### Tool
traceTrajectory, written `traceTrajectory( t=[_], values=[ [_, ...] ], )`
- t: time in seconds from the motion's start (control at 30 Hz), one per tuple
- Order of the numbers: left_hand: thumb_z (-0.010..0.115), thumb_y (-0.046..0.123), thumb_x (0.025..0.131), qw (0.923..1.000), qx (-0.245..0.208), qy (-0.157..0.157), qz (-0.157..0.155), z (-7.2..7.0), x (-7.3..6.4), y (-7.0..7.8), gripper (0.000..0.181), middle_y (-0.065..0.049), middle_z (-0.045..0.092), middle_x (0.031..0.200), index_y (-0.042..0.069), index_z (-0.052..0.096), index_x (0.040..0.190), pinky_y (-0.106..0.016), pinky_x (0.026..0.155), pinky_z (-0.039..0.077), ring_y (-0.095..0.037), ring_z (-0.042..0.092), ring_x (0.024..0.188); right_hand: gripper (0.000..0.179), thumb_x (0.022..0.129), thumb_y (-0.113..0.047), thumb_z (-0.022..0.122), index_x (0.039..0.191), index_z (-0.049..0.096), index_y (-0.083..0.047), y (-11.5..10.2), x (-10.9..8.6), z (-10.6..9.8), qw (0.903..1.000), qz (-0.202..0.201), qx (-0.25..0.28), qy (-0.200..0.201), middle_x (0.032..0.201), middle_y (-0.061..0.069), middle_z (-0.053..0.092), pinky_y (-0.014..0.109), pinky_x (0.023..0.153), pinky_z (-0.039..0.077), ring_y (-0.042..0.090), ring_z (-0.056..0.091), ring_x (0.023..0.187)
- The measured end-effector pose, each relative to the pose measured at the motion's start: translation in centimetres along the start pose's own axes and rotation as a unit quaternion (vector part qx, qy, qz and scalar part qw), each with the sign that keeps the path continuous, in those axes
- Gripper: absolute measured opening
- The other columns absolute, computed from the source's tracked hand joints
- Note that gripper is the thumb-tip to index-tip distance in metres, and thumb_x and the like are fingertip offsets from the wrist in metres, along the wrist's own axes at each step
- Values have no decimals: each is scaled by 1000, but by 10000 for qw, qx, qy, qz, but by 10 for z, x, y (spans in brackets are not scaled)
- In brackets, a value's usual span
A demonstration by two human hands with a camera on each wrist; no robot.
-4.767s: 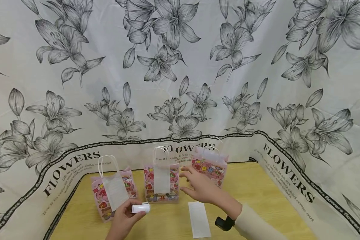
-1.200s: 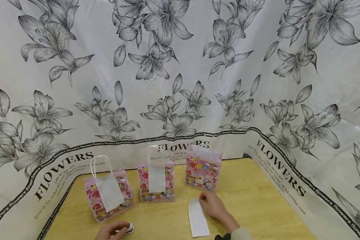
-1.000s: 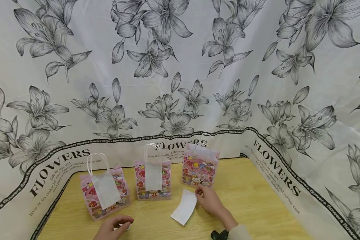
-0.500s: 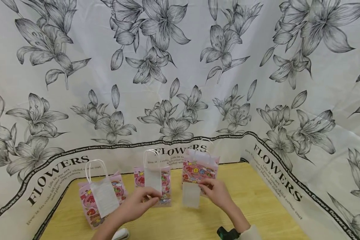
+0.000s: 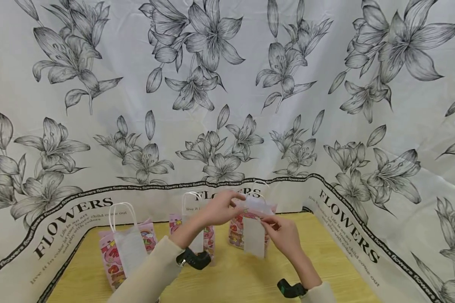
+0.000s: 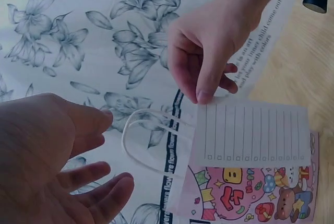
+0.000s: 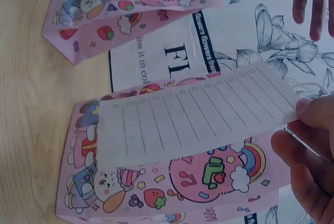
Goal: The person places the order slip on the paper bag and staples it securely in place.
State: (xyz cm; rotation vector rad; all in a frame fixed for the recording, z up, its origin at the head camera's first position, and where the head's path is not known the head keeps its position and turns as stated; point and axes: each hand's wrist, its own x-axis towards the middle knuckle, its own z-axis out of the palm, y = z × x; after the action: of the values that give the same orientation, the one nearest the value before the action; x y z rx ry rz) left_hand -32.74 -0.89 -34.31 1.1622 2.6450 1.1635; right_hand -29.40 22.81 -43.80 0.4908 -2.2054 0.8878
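Observation:
My right hand (image 5: 282, 233) pinches the top edge of a white paper slip (image 5: 254, 237) between thumb and fingers. The slip is printed with lines and small check boxes, clear in the right wrist view (image 7: 193, 114). It hangs against the front of the rightmost pink gift bag (image 5: 236, 235), which has cartoon animals and white handles (image 6: 125, 140). Close to the bag's top edge is my left hand (image 5: 221, 209); its fingers are spread and loosely bent, holding nothing in the left wrist view (image 6: 52, 161).
Two more pink bags stand to the left, a middle one (image 5: 208, 244) and a left one (image 5: 110, 252), each with a white slip on its front. They stand on a yellow wooden table (image 5: 326, 261). Behind hangs a flower-printed cloth (image 5: 227, 84).
The right hand has lifted the slip from the table and brought it up against the right bag. The left hand has let go of a small white object and reached over to that bag.

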Motion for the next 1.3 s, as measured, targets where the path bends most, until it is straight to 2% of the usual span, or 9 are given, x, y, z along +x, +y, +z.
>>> traceTrajectory(
  t=[0.17, 0.4, 0.57, 0.67, 0.73, 0.83, 1.0, 1.1, 1.3],
  values=[
    [62, 20, 97, 9994, 195, 135, -251, 2, 29, 4, 42, -16, 48, 136, 4, 53, 135, -40, 88, 49, -34, 53, 118, 9, 81, -1, 78, 84, 75, -9, 10, 0, -1, 9995, 161, 211, 152, 70, -3, 69, 18, 47, 46, 9, 61, 51],
    [65, 14, 94, 9971, 458, 221, -567, 14, 44, -13, 45, -19, 43, 141, 2, 50, 136, -47, 102, 39, -33, 41, 130, 11, 78, -4, 81, 81, 74, -12, 22, -5, 11, 9983, 305, -42, 504, 69, -6, 67, 20, 50, 48, 5, 59, 57],
    [67, 5, 90, 9957, 458, 135, -789, 26, 51, -29, 53, -21, 36, 145, 1, 46, 139, -40, 84, 47, -30, 52, 112, 13, 72, -2, 85, 75, 74, -9, 31, -15, 16, 9932, 424, -422, 999, 77, 1, 59, 30, 62, 43, 18, 54, 72],
    [66, -2, 87, 9936, 580, 155, -954, 34, 60, -39, 63, -22, 30, 149, 2, 40, 144, -34, 69, 44, -27, 53, 103, 14, 72, 1, 84, 75, 73, -7, 34, -19, 18, 9921, 559, -147, 1113, 91, 12, 57, 35, 74, 39, 24, 52, 86],
    [66, -4, 85, 9922, 597, 170, -1086, 40, 67, -46, 69, -22, 27, 150, 4, 35, 147, -32, 64, 42, -26, 52, 106, 13, 74, 2, 83, 76, 73, -6, 36, -18, 19, 9909, 737, 131, 1123, 103, 17, 58, 36, 79, 39, 27, 53, 96],
    [67, -4, 85, 9916, 429, 123, -1215, 49, 73, -51, 76, -24, 26, 149, 5, 29, 150, -31, 62, 41, -29, 51, 111, 11, 77, 2, 80, 78, 72, -5, 38, -19, 22, 9881, 966, 398, 1133, 112, 19, 59, 36, 78, 45, 29, 56, 102],
    [68, 1, 87, 9913, 327, -18, -1273, 56, 73, -54, 82, -25, 26, 149, 6, 21, 153, -34, 67, 45, -27, 53, 105, 9, 79, 3, 78, 80, 71, -3, 39, -20, 30, 9857, 1113, 731, 1034, 117, 21, 61, 41, 71, 56, 35, 58, 109],
    [68, 6, 90, 9917, 449, -47, -1207, 51, 74, -55, 75, -25, 34, 144, 3, 25, 152, -35, 72, 48, -25, 57, 101, 8, 81, 1, 78, 82, 71, -4, 41, -14, 34, 9871, 989, 642, 1085, 116, 19, 63, 41, 66, 56, 34, 59, 107],
    [65, 5, 93, 9912, 687, -340, -1079, 48, 72, -58, 41, -19, 57, 123, -4, 54, 131, -34, 76, 53, -26, 62, 102, 12, 77, 4, 79, 83, 72, -4, 46, -9, 39, 9899, 380, 68, 1363, 108, 15, 64, 38, 60, 54, 28, 64, 90]
  ],
)
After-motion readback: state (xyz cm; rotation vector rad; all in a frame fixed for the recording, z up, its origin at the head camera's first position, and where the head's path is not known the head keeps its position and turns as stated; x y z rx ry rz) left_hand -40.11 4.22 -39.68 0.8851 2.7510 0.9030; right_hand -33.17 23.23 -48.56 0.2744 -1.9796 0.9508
